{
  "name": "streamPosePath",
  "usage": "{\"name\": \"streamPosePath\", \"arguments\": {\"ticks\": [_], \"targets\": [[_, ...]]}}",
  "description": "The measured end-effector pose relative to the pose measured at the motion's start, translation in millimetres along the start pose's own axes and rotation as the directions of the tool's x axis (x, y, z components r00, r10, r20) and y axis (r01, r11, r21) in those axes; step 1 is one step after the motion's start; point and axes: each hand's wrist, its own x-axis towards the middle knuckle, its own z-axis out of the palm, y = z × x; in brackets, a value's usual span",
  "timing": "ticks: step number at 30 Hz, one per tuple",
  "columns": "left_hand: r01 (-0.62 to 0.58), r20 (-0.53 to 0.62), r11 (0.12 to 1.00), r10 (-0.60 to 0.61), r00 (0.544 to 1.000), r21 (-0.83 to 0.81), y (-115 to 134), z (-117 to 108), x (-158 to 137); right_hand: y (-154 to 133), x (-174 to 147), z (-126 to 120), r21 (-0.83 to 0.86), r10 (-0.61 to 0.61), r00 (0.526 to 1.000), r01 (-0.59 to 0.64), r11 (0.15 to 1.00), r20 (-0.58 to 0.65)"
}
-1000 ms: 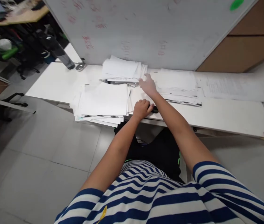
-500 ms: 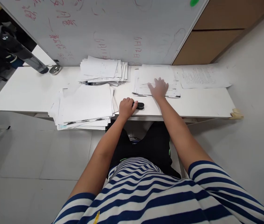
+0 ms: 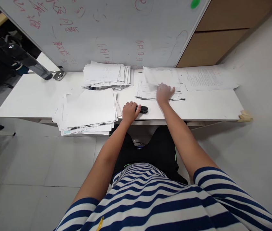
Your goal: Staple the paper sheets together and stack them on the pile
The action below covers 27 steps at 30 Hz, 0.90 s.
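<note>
Right hand (image 3: 165, 93) at the right pile (image 3: 150, 91), left hand (image 3: 129, 112) on a black object (image 3: 144, 109)

A whiteboard (image 3: 116, 32) with red handwriting stands along the far side of a long white table (image 3: 205, 107). Largest of the papers on it is the near left pile (image 3: 90, 107), loosely stacked and jutting past the near edge. The right pile lies farther back, its top sheet (image 3: 167, 76) raised and blurred at the left. Beyond the near left pile is the far left pile (image 3: 103, 72), close to the whiteboard. A printed sheet (image 3: 202, 78) lies to the right of the right pile. At the far left, a dark bottle (image 3: 33, 62) leans across the view. The right hand is part-curled at the top sheet's near edge; whether it pinches the paper cannot be told. The left hand is closed around the left end of the black object, which rests near the table's near edge, between the near left pile and the right forearm. Smallest is a rounded silvery item (image 3: 59, 75) beside the bottle
</note>
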Motion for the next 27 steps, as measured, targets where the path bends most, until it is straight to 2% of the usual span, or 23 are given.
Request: {"name": "streamPosePath", "arguments": {"ticks": [5,10,13,16,19,22,27], "targets": [[0.019,0.026,1.000,-0.018,0.999,-0.009,0,-1,0,-4,0,-4,0.023,0.039,0.999,-0.039,0.999,-0.032],[0.053,0.060,0.998,-0.050,0.997,-0.035,1,-1,-1,-7,-4,-9,0.029,0.052,0.999,-0.051,0.998,-0.007],[0.051,0.070,0.998,-0.048,0.996,-0.032,2,-2,0,-9,1,-14,-0.004,0.013,0.999,-0.013,1.000,0.034],[0.053,0.079,0.998,-0.050,0.996,-0.038,3,-4,1,-12,17,-17,-0.059,-0.045,0.991,0.052,0.997,0.123],[0.060,0.085,0.997,-0.057,0.995,-0.038,2,-4,1,-16,34,-14,-0.093,-0.059,0.973,0.082,0.992,0.224],[0.049,0.081,0.999,-0.048,0.996,-0.014,2,-3,0,-19,40,-5,-0.123,0.001,0.957,0.036,0.992,0.291],[0.048,0.087,0.999,-0.046,0.995,-0.026,2,-4,0,-15,37,6,-0.069,0.029,0.967,-0.012,0.998,0.251]]}}
